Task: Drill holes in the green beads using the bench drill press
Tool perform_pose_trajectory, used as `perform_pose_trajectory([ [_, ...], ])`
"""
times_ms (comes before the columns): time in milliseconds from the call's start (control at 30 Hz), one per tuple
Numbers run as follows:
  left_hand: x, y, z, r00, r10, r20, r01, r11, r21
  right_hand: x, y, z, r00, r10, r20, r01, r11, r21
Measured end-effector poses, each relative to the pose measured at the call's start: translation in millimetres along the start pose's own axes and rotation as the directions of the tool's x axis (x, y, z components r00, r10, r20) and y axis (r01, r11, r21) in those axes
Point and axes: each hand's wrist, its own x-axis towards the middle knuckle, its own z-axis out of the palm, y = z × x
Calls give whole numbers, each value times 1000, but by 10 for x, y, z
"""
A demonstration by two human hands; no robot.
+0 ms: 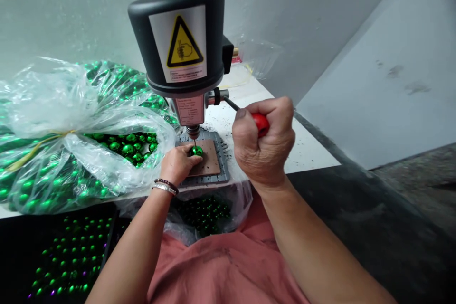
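Note:
A bench drill press [180, 38] with a black housing and a yellow warning label stands on the white table. My left hand [178, 164] pinches a shiny green ball [195, 151] on a brown board [208, 159], which lies on the drill's grey base [223, 171]. The thin drill bit [194, 143] comes down to the top of the ball; whether it has gone in I cannot tell. My right hand [265, 140] is wrapped round the red knob [261, 124] of the drill's feed lever [231, 103], to the right of the machine.
Clear plastic bags [46, 99] full of green balls fill the table's left side. Below the drill, an open bag [245, 204] holds more green balls. A dark tray [112, 228] at lower left carries rows of green balls. Dark shavings [228, 145] lie around the base.

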Motion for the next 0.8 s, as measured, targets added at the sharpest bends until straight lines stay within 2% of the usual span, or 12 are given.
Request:
perform_pose_trajectory([
  [233,-9,-4,0,1000,20,-9,-20,1000,-5,-128,56,36,999,-9,-31,9,1000,21],
  [500,-16,10,-19,1000,-10,-6,10,1000,-21,-310,151,81,1000,-8,-21,10,994,113],
  [667,-28,17,-1,1000,-17,-21,16,1000,-19,22,-9,77,997,38,-60,-32,995,95],
  [800,-92,-15,40,996,-11,-87,5,998,-67,359,-135,76,987,155,44,-159,982,103],
])
